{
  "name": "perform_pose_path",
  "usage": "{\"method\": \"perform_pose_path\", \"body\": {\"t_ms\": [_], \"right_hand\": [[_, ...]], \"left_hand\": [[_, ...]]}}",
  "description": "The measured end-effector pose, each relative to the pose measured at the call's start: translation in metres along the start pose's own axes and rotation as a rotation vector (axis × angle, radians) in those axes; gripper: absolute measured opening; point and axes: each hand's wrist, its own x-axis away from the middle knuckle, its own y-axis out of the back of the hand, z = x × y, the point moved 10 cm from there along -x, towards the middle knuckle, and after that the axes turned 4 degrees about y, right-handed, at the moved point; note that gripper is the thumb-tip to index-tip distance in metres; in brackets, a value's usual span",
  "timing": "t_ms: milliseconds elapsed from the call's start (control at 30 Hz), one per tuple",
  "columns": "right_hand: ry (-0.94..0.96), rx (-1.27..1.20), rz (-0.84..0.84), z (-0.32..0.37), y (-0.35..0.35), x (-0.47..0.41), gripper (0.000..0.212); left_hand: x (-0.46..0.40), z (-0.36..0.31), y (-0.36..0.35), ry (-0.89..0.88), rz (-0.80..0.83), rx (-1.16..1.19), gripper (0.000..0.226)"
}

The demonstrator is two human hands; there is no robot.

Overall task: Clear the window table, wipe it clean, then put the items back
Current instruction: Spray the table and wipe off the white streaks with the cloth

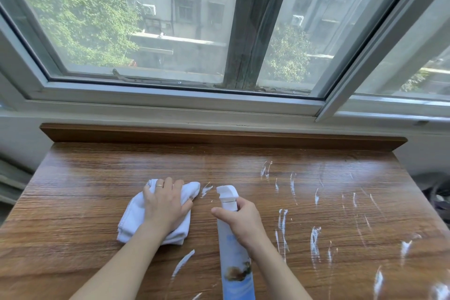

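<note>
A home room: wooden table point(97, 178) under a sliding window point(170, 31) facing apartment blocks.

Cloth point(136, 217) on table point(85, 178) left of spray bottle point(233, 251); foam streaks point(315, 242) right; window point(155, 22) behind

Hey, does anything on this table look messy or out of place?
Yes: white foam streaks smear the table's right half, unwiped. The left hand presses the cloth; the right hand holds the spray bottle.
</note>
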Motion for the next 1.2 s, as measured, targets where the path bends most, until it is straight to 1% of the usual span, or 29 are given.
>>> {"method": "perform_pose_path", "body": {"t_ms": [133,267,467,533,600,667,733,900,967,1067,1200], "right_hand": [[0.015,-0.042,-0.012,0.001,0.003,0.002,0.036],[0.029,-0.024,-0.001,-0.001,0.002,0.002,0.039],[0.01,-0.006,-0.009,-0.008,0.007,-0.004,0.034],[0.009,-0.003,-0.008,-0.009,0.01,-0.006,0.033],[0.017,0.003,-0.007,-0.007,0.014,-0.009,0.032],[0.028,0.013,-0.014,-0.005,0.017,-0.012,0.035],[0.026,0.021,-0.029,-0.004,0.019,-0.015,0.041],[0.019,0.019,-0.029,-0.002,0.017,-0.014,0.04],[0.02,0.014,-0.027,-0.001,0.016,-0.013,0.042],[0.032,0.011,-0.032,0.0,0.017,-0.011,0.047],[0.036,0.024,-0.027,-0.001,0.014,-0.011,0.042]], "left_hand": [[-0.001,-0.002,0.0,0.017,0.003,0.012,0.05],[-0.003,-0.007,0.001,0.015,-0.011,0.025,0.049],[-0.028,-0.045,0.001,0.02,-0.017,0.068,0.043],[-0.043,-0.055,-0.006,0.032,0.007,0.024,0.037],[-0.056,-0.057,-0.014,0.049,0.066,-0.011,0.035],[-0.061,-0.058,-0.016,0.045,0.096,-0.008,0.037],[-0.06,-0.059,-0.014,0.028,0.09,0.007,0.042],[-0.045,-0.054,-0.008,-0.034,0.047,0.087,0.067],[-0.033,-0.052,-0.003,-0.074,0.018,0.09,0.072],[-0.006,-0.047,0.002,-0.094,-0.037,0.088,0.07],[0.01,-0.042,0.004,-0.085,-0.085,0.091,0.061]]}}
